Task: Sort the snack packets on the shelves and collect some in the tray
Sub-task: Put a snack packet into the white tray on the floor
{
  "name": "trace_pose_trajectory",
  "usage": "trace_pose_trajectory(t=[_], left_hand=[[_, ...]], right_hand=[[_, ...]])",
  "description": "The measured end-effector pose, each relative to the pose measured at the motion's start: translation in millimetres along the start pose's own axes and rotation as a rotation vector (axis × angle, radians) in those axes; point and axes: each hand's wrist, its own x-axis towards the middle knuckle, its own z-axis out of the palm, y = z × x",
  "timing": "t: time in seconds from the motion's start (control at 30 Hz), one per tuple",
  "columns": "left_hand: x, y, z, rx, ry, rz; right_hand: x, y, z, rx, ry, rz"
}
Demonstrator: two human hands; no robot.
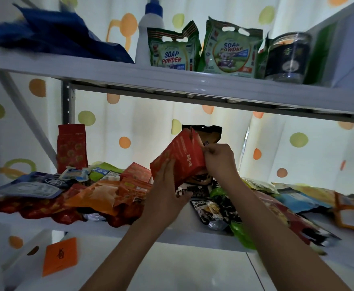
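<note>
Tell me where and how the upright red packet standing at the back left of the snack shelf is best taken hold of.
Grip the upright red packet across its upper half, thumb on one broad face and fingers on the other, coming in from the front. It stands tall above the loose packets heaped at its base, so its top is free while its bottom is crowded. Both hands hold another red packet.

Upper shelf (171, 79): blue cloth (52, 32) at left end, white bottle with blue cap (149, 30) mid, two soap powder bags (173, 50) (229, 51) beside it, glass jar (288, 57) near right end. Dotted curtain (140, 127) behind. Orange card (60, 256) lower left.
</note>
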Motion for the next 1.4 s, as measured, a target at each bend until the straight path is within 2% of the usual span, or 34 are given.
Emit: trace_pose_trajectory(t=[0.17,0.4,0.53,0.7,0.8,1.0,1.2,1.3,1.4], left_hand=[[-6,6,-9,-0.14,-0.011,-0.081],[-43,17,-21,-0.509,-0.233,-0.105],[-66,22,-26,-0.546,-0.327,-0.102],[-102,25,-15,-0.616,-0.402,-0.057],[-133,22,-1,-0.652,-0.342,-0.111],[-205,31,25,-0.656,-0.174,-0.251],[-251,52,59,-0.621,-0.236,-0.345],[-266,67,75,-0.612,-0.231,-0.381],[-281,81,94,-0.58,-0.178,-0.39]], right_hand=[[-50,-24,-22,0.173,-0.069,0.032],[-119,-30,-48,0.218,-0.107,-0.045],[-145,-36,-60,0.156,-0.153,-0.058],[-178,-36,-70,0.047,-0.284,-0.065],[-202,-30,-72,0.096,-0.314,0.038],[-260,8,-64,0.22,-0.224,0.23],[-330,50,-81,0.463,-0.05,0.469],[-343,68,-100,0.553,-0.059,0.544],[-350,85,-121,0.583,-0.104,0.54]])
